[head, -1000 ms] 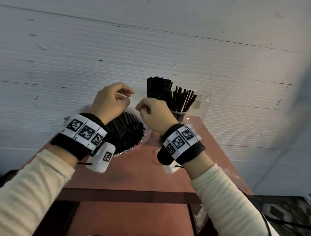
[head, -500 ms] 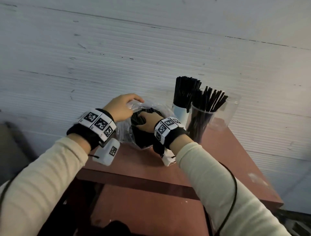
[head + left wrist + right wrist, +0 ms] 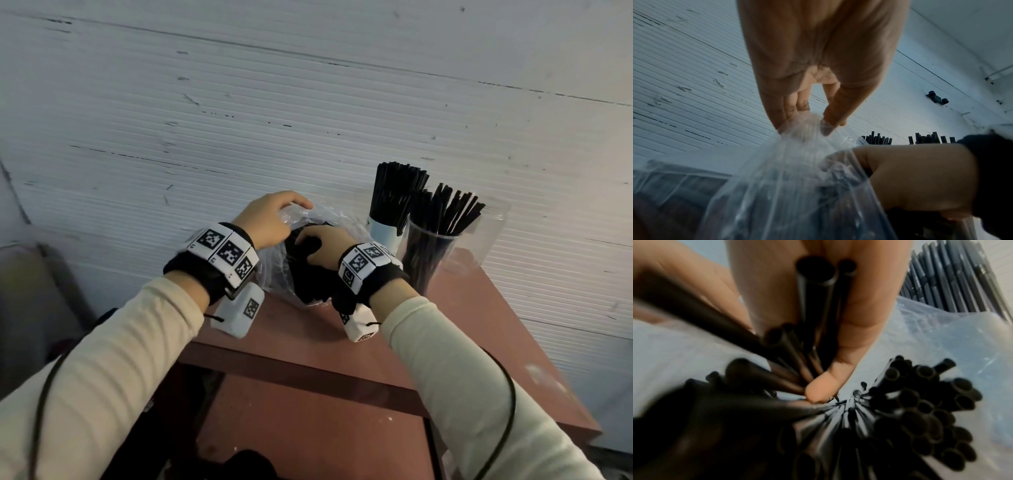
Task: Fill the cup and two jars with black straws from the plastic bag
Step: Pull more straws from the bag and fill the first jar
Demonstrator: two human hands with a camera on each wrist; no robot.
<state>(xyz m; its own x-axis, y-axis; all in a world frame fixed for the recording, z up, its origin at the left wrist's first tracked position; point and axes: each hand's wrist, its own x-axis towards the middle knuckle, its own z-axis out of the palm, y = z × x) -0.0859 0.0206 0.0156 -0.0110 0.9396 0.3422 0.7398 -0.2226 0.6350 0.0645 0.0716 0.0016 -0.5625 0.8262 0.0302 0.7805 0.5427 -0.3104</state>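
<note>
We are in the middle of drawing another batch of straws [image 3: 910, 410] out of the plastic bag [image 3: 274, 274], which sits on the reddish worktop [image 3: 462, 325] near its far edge, against the white wall [image 3: 239, 102]. Our left hand [image 3: 270, 219] holds the bag's mouth up, its fingers [image 3: 830, 112] and thumb pinching a fold of the clear film. Our right hand [image 3: 325, 246] is plunged into the opening, and the wrist view shows its fingers [image 3: 824, 382] curled round a small bunch of the black tubes, the thumb pressing them in. The next move, as we judge it, calls for closing firmly on that bunch, lifting it clear without snagging the film, and carrying it towards the far right corner. There the cup [image 3: 383, 229], pale with a packed upright bundle, stands by the wall; just in front of it the clear jar [image 3: 428, 260] holds a looser, fanned bunch, and the second jar [image 3: 489, 229] beside it looks still empty, so it seems the likely target. The straws are thin, smooth, hollow and matte black; they lie loose and crossed in the bag, so some may slip or splay out of the grip.
</note>
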